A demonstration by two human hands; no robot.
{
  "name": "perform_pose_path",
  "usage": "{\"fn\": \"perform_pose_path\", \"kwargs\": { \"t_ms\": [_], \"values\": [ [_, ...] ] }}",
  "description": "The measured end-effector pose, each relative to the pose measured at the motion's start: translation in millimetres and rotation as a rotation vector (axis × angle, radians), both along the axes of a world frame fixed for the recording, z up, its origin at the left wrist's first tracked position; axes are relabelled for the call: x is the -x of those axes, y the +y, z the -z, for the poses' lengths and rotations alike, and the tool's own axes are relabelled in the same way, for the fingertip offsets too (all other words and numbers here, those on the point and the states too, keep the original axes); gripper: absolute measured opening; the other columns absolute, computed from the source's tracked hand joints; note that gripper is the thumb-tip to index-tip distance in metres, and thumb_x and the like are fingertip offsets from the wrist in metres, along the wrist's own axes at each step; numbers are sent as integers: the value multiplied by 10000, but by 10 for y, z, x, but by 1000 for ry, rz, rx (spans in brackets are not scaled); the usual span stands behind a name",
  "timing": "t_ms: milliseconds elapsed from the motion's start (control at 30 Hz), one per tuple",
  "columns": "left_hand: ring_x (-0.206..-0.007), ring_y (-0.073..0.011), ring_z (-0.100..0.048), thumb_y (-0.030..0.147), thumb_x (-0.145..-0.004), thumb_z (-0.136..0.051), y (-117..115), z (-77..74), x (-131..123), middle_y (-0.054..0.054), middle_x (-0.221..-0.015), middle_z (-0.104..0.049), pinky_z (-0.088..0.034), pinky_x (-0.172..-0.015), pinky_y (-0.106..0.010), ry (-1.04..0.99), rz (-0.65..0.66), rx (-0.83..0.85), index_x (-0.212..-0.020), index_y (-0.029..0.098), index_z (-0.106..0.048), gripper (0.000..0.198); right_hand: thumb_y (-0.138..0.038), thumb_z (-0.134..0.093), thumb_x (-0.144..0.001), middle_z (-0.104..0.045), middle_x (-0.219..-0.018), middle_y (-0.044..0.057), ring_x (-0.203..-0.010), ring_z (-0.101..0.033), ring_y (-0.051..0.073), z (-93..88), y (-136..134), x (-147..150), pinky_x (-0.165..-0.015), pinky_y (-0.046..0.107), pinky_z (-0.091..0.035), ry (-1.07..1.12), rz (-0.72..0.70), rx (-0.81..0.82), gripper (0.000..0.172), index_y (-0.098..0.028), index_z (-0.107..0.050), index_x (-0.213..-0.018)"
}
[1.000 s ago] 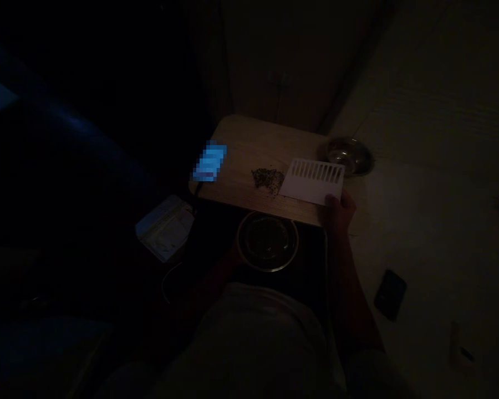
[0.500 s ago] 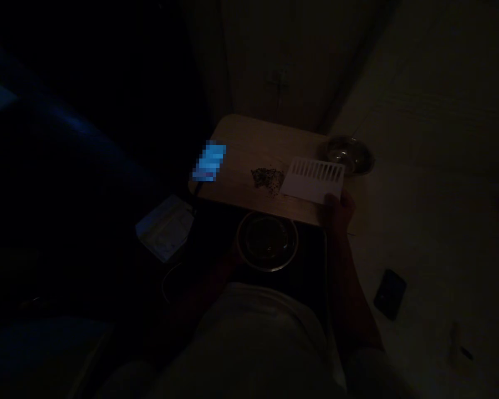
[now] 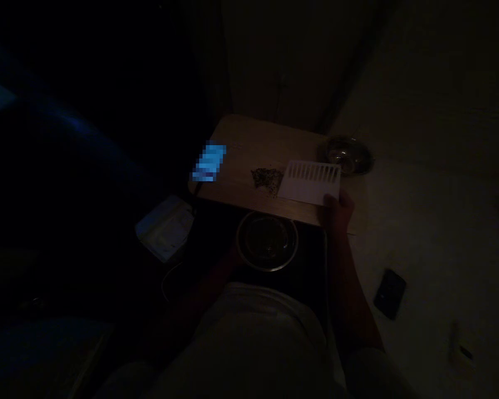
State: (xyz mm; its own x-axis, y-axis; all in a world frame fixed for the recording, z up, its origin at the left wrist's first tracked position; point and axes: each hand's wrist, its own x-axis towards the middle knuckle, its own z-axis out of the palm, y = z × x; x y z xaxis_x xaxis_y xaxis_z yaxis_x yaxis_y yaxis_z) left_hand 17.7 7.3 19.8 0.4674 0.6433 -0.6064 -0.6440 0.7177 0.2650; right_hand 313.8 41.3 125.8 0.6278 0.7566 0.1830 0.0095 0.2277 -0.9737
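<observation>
Right hand [image 3: 339,210] clamped on near-right corner of flat white slotted scraper [image 3: 305,190], over pale wooden tabletop [image 3: 266,138]; long axis left-right, slots pointed away. Left hand [image 3: 233,255] seen at round shiny-rimmed bowl [image 3: 268,241]; grip can't be told.

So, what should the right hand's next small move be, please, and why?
Probably ease the white slotted card left into the dark bits: the right hand holds it beside those bits on the table, and a bowl is just off the near edge, the dimly seen left hand beside it.
</observation>
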Motion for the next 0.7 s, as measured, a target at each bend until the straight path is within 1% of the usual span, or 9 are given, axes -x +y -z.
{"fn": "perform_pose_path", "kwargs": {
  "t_ms": [133, 200, 267, 367, 467, 600, 700],
  "values": [
    [-1316, -279, -561, 311, -955, -527, -20, -53, -24, -101, -1166, -743, -331, -1191, -474, 47, -62, -26, -1378, 161, -593, 454, -262, -695, -644, -663, -726, -24, -688, -555, 132, -8, -2, -2, -673, 267, -441, -4, -3, 24, 188, -169, -716, -806],
    [-1324, -256, -557, 272, -955, -524, -32, -50, -18, -94, -1179, -741, -329, -1196, -451, 72, -89, -51, -1411, 157, -562, 473, -263, -690, -642, -658, -724, -25, -682, -549, 132, -6, -4, -1, -672, 270, -443, -8, 5, 26, 192, -169, -713, -807],
    [-1332, -244, -553, 261, -958, -514, -36, -36, -5, -86, -1194, -738, -328, -1198, -441, 91, -93, -38, -1438, 168, -535, 490, -266, -677, -653, -649, -730, -23, -682, -546, 131, -3, -6, -1, -675, 272, -444, -5, 8, 20, 192, -168, -706, -815],
    [-1339, -259, -547, 276, -957, -518, -27, -14, 10, -86, -1218, -730, -327, -1198, -458, 96, -69, 10, -1449, 182, -524, 501, -263, -657, -667, -624, -717, -28, -680, -531, 128, 0, -8, -4, -669, 266, -440, -26, 35, 19, 161, -170, -689, -793],
    [-1352, -273, -533, 264, -933, -554, -21, 1, 13, -96, -1231, -724, -323, -1199, -460, 85, -75, -2, -1432, 173, -543, 508, -266, -650, -669, -621, -724, -28, -689, -529, 129, 1, -4, -5, -669, 263, -442, -39, 68, 8, 165, -172, -686, -799],
    [-1368, -289, -515, 322, -897, -615, -30, 20, 11, -108, -1258, -710, -326, -1196, -465, 58, -91, -35, -1419, 176, -561, 545, -275, -665, -672, -641, -755, -18, -711, -543, 134, -1, -1, -3, -676, 265, -450, -27, 46, 0, 182, -170, -691, -817],
    [-1357, -303, -524, 354, -905, -599, -32, 25, 15, -111, -1244, -716, -330, -1190, -482, 24, -54, -34, -1398, 180, -586, 523, -272, -678, -666, -650, -755, -15, -716, -543, 135, -9, -4, -2, -666, 261, -444, -34, 39, 18, 180, -169, -695, -813]
  ]
}}
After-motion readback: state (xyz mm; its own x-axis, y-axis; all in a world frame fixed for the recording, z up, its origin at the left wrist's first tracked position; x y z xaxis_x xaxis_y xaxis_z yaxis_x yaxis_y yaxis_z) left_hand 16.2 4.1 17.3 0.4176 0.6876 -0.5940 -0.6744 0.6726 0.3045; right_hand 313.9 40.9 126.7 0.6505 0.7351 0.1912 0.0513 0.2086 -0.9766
